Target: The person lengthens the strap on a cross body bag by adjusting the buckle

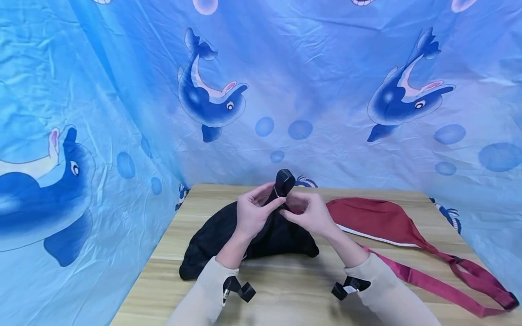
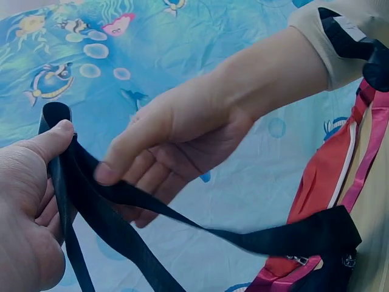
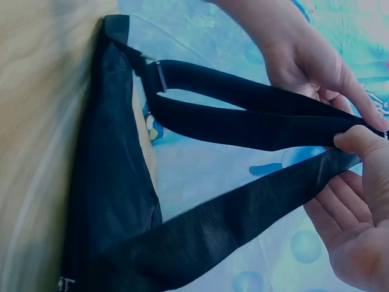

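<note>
The left hand (image 1: 251, 213) is partly closed, its thumb pressed against curled fingers to pinch a black strap (image 1: 284, 182), whose folded end stands up as a loop above the thumb. The right hand (image 1: 309, 212) is about as far closed, with its thumb laid over another run of the same strap and its fingers bent beneath, so the webbing passes between them; the two hands are close together. The strap belongs to a black bag (image 1: 214, 233), which lies on the wooden table (image 1: 281, 299) beneath and behind the hands, and the right wrist view shows a slim adjuster (image 3: 161, 76) on the strap near one end of the bag. A small pale mark (image 3: 65, 283) sits at the bag's other end, too small to read. A white label (image 1: 350, 289) shows on the black device (image 1: 359, 284) at the right sleeve, its writing illegible. On the table's right side, a red bag (image 1: 371, 221) with white trim trails its magenta strap (image 1: 440, 292). Dolphins decorate the blue backdrop (image 1: 322, 59), with no legible lettering.
</note>
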A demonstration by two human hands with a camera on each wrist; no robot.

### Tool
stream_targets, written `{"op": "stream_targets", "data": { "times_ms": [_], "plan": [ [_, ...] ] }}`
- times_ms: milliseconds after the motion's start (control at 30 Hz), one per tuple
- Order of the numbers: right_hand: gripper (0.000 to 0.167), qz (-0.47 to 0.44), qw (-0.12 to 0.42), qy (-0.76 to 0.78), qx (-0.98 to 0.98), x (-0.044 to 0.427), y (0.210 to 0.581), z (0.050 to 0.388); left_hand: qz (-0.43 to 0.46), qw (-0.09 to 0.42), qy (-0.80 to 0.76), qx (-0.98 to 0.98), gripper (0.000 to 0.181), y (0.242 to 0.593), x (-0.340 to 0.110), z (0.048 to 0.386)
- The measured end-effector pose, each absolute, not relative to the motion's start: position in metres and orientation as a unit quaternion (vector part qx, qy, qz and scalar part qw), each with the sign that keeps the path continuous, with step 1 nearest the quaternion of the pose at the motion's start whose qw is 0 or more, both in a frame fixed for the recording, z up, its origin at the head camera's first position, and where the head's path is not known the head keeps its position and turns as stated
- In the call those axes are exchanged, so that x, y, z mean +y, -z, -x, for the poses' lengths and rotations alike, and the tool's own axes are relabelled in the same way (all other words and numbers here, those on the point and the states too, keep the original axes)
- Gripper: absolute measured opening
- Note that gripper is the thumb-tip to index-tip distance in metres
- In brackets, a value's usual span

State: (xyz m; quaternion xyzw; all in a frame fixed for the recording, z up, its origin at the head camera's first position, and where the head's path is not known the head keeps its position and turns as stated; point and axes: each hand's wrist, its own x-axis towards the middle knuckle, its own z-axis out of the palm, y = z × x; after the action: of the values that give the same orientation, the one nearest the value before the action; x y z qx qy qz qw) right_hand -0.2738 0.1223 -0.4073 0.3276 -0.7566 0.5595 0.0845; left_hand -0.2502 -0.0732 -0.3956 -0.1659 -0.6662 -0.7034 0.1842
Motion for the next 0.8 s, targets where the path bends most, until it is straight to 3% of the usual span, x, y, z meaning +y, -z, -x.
{"op": "stream_targets", "data": {
  "times_ms": [233,500,800],
  "plan": [
    [0.036,-0.333,0.104,-0.536,-0.769,0.128,0.412,0.271,0.160,0.177,0.711,-0.662,0.043,0.395,-0.069,0.251],
    [0.036,-0.315,0.075,-0.585,-0.744,0.131,0.416,0.270,0.170,0.172,0.710,-0.662,0.043,0.396,-0.066,0.251],
    [0.033,-0.315,0.090,-0.607,-0.724,0.133,0.420,0.271,0.189,0.163,0.708,-0.661,0.045,0.397,-0.065,0.251]
  ]
}}
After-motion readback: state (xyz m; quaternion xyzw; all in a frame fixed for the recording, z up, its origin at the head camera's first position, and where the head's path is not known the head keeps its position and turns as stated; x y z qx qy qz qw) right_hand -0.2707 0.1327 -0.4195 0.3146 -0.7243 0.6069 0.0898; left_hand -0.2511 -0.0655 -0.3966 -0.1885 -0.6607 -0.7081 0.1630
